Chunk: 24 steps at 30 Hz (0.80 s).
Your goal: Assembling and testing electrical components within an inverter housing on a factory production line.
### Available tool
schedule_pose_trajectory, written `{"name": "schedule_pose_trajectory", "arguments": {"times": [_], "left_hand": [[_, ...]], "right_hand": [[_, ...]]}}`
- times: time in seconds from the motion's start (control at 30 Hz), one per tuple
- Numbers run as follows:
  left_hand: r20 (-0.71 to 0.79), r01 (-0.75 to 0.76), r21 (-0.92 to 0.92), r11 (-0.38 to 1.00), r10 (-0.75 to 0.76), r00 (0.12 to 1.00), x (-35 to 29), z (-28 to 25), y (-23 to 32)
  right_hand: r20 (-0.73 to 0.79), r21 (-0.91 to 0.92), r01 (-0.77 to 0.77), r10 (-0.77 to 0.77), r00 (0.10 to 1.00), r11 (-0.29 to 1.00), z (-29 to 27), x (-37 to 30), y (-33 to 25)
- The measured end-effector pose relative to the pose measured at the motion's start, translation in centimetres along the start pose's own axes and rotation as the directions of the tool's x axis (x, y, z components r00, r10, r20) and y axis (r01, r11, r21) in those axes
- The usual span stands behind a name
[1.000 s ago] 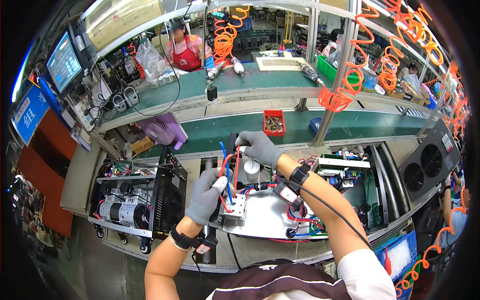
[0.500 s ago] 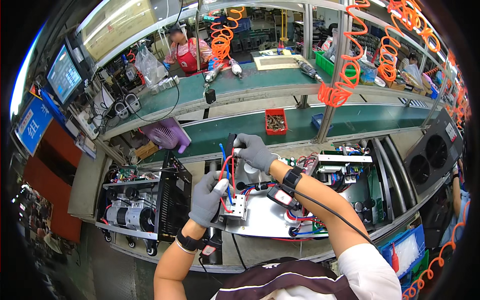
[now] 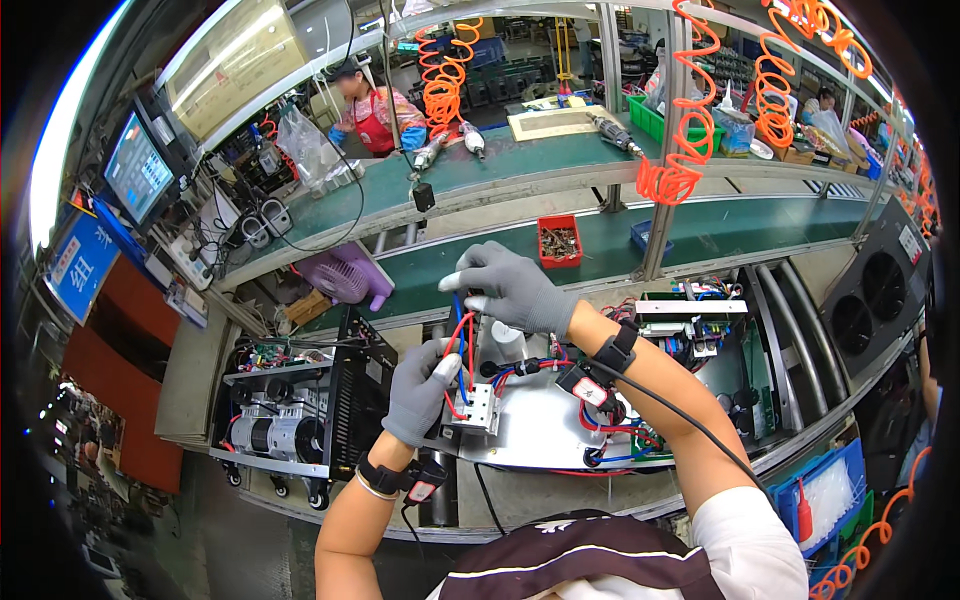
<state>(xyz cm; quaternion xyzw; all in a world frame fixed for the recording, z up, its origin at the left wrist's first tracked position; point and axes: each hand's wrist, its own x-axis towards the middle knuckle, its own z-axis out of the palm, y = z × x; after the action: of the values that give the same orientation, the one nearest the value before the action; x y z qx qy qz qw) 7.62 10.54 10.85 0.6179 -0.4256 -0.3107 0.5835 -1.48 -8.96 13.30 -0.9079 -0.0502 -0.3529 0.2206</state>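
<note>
My left hand (image 3: pixel 418 392), in a grey glove with pale fingertips, is closed around a red wire (image 3: pixel 456 332) and a blue wire (image 3: pixel 461 374). Both wires rise from a white terminal block (image 3: pixel 478 410) at the left end of a metal chassis (image 3: pixel 555 425). Above the block, my gloved right hand (image 3: pixel 518 290) reaches in with its index finger and thumb apart. Its fingertips are close to the upper wire ends; contact there is unclear. A silvery cylinder (image 3: pixel 508 342) stands behind the wires, partly covered by the right hand.
To the left sits an open machine (image 3: pixel 275 432) on casters. Beyond the chassis are a red parts bin (image 3: pixel 559 242) and a purple fan (image 3: pixel 345 277). A black twin-fan panel (image 3: pixel 870 310) leans at right. Across the bench a person (image 3: pixel 375 120) in a red apron works.
My right hand has shifted slightly and its index finger has lifted away from the thumb, over the wire ends. My left hand keeps its hold on the wires. The view has turned slightly.
</note>
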Motion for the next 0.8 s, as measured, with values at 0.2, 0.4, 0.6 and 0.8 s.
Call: {"name": "schedule_pose_trajectory", "arguments": {"times": [0.2,0.4,0.6,0.8], "left_hand": [[-0.054,-0.368,0.661,0.653,0.531,0.845,-1.0,0.0,0.9],[-0.241,-0.119,0.391,0.913,0.227,0.944,0.5,-0.6,1.2],[-0.087,-0.056,0.236,0.970,0.078,0.993,2.0,-1.4,1.7],[-0.015,-0.120,0.391,0.913,0.136,0.991,3.8,-0.7,2.6]], "right_hand": [[0.004,-0.166,-0.041,0.042,0.999,0.985,0.3,-1.3,1.6],[0.022,0.260,-0.376,0.383,0.923,0.890,3.7,-2.6,2.9],[-0.102,0.217,-0.289,0.315,0.943,0.933,5.4,-2.6,3.4],[-0.140,0.246,-0.349,0.390,0.910,0.904,6.5,-2.7,3.2]]}}
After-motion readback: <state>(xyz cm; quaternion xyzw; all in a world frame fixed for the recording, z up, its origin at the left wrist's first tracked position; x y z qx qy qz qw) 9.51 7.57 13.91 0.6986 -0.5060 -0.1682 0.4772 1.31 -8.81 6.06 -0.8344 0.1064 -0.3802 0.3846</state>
